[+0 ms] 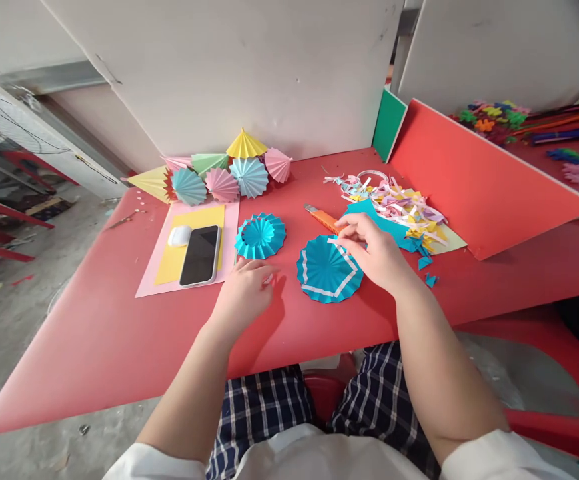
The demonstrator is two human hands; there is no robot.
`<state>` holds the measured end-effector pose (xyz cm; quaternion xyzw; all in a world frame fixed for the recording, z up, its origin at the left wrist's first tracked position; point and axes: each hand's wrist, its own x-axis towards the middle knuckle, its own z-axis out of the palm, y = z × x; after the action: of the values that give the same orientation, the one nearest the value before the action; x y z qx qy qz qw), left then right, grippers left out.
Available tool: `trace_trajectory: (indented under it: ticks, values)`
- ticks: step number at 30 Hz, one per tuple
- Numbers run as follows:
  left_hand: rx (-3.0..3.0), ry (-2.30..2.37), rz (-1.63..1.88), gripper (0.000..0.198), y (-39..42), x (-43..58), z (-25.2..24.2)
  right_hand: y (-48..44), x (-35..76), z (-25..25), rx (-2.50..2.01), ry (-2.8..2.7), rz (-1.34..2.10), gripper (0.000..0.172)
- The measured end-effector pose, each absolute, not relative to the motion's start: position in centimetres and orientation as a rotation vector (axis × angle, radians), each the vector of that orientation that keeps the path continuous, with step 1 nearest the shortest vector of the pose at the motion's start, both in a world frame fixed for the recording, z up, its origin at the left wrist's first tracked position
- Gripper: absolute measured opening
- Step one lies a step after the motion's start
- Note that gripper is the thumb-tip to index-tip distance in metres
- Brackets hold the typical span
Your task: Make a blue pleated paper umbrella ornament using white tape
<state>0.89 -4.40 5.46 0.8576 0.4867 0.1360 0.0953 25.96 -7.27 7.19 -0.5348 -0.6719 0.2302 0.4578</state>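
Observation:
A blue pleated paper disc (pixel 325 275) lies on the red table, with white tape strips forming an incomplete ring of straight sides on it. My right hand (pixel 372 250) is at its upper right edge, thumb and fingers pinched on the end of a white tape strip (pixel 333 241). To the left, my left hand (pixel 244 293) hovers low over the table, fingers curled in; whether anything is between them is hidden. Just beyond it sits a blue pleated paper rosette (pixel 260 236) with a raised inner ring. An orange utility knife (pixel 323 219) lies behind the disc, partly covered by my right hand.
Several small paper umbrellas (pixel 246 177) stand along the back. A phone (pixel 200 256) and white earbud case (pixel 179 235) rest on yellow and pink sheets. Paper scraps (pixel 394 203), a tape roll (pixel 373 175) and blue paper (pixel 389 227) lie right, before an upright red board (pixel 479 180).

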Motion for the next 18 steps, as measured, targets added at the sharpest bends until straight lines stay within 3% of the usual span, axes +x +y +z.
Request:
trace_trajectory:
  ticks: [3,10,13,18]
  values:
    - [2.601,1.307,0.238,0.032,-3.8,0.8,5.5,-7.0,25.9,6.7,-1.357,-1.672,0.572,0.017]
    - [2.474,1.282,0.019,0.028,-3.4,1.2,8.0,-6.6,25.6,6.4,-1.356,-1.726,0.572,0.016]
    - [2.319,1.394,0.251,0.027,-2.7,2.9,8.3,-6.5,25.3,6.2,-1.343,-1.739,0.58,0.016]
    - [1.88,1.258,0.657,0.054,-1.5,6.3,4.7,-6.1,24.8,5.5,-1.359,-1.751,0.645,0.02]
